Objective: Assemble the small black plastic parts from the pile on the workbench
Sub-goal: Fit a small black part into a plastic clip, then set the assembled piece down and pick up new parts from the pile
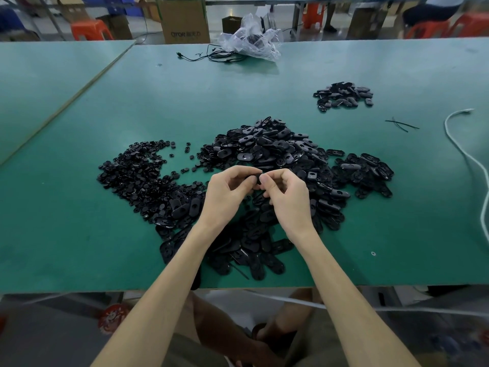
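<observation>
Pinching one small black plastic part (254, 179) between them, the left hand (229, 192) and right hand (285, 193) hovered above the pile (264, 154) on the green workbench (79, 207).

The bench (79, 128) is plain teal green. The plastic parts (264, 149) heaped on it are glossy black. A white cord (460, 152) lies at its edge, with orange stools (90, 29) behind.

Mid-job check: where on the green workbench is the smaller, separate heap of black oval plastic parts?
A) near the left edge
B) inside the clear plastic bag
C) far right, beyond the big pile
C: the smaller heap of black oval plastic parts lies apart on the green workbench, farther off and right of the big pile.
</observation>
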Demonstrator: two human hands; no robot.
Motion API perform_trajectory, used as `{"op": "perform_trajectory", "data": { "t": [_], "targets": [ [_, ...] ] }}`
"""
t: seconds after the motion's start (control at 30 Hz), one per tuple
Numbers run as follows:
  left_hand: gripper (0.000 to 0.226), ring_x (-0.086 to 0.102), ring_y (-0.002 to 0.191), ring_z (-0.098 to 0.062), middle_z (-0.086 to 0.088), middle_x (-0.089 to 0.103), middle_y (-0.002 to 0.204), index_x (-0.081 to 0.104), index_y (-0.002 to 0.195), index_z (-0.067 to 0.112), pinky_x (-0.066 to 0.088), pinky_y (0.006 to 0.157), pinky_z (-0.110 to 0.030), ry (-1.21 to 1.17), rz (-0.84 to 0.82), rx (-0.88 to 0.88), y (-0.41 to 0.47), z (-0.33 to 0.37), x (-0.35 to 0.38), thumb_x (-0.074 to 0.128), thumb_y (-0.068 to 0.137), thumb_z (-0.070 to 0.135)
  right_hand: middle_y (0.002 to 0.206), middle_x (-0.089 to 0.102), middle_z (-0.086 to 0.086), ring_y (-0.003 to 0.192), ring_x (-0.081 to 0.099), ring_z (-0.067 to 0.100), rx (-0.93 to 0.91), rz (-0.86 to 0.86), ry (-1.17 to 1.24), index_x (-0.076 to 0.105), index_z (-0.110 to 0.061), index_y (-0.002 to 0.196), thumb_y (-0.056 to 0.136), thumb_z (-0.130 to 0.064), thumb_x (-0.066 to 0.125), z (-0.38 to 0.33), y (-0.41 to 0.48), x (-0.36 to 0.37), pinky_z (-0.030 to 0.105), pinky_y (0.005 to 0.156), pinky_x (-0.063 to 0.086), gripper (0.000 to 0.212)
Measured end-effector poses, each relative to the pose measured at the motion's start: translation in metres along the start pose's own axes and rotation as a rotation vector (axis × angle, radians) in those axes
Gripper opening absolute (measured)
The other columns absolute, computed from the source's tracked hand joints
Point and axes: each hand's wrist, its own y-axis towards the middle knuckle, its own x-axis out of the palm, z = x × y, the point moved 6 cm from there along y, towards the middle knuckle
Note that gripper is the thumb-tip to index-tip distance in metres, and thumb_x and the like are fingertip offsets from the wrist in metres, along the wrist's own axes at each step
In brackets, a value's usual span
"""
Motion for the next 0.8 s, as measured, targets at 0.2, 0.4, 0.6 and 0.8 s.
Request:
{"op": "perform_trajectory", "data": {
  "t": [0.2, 0.4, 0.6, 0.8],
  "targets": [
    [0.017, 0.075, 0.082, -0.016, -0.006, 0.078, 0.095, 0.075, 0.111, 0.004, 0.058, 0.08, -0.024, -0.046, 0.04, -0.034, 0.006, 0.003, -0.007, 0.068, 0.096, 0.0, 0.084, 0.076, -0.006, 0.07, 0.068, 0.003, -0.009, 0.022, 0.014, 0.071, -0.025, 0.102, 0.105, -0.026, 0.064, 0.0, 0.001, -0.001, 0.018, 0.064, 0.051, 0.008],
    [0.016, 0.073, 0.082, -0.015, -0.014, 0.076, 0.098, 0.074, 0.111, 0.004, 0.057, 0.074, -0.019, -0.1, 0.019, -0.095, 0.018, 0.011, -0.016, 0.067, 0.097, 0.001, 0.093, 0.077, -0.007, 0.088, 0.073, 0.007, -0.007, -0.031, -0.064, 0.075, -0.017, 0.107, 0.101, -0.015, 0.069, 0.002, 0.002, 0.005, 0.022, 0.081, 0.058, 0.009],
    [0.015, 0.073, 0.082, -0.014, -0.009, 0.077, 0.094, 0.076, 0.11, 0.005, 0.057, 0.072, -0.021, -0.107, -0.053, -0.184, 0.025, 0.013, -0.011, 0.07, 0.096, 0.004, 0.093, 0.077, -0.009, 0.088, 0.073, 0.006, -0.027, -0.049, -0.071, 0.076, -0.018, 0.106, 0.101, -0.017, 0.07, 0.0, 0.002, 0.005, 0.019, 0.081, 0.057, 0.008],
    [0.011, 0.07, 0.067, -0.01, -0.001, 0.078, 0.083, 0.079, 0.099, 0.01, 0.058, 0.071, -0.023, 0.12, -0.175, 0.005, 0.034, 0.046, 0.023, 0.079, 0.089, 0.009, 0.075, 0.07, -0.012, 0.067, 0.063, -0.003, -0.023, -0.07, -0.137, 0.064, -0.03, 0.084, 0.103, -0.018, 0.065, -0.003, -0.001, 0.005, 0.011, 0.062, 0.044, 0.023]
  ]
}}
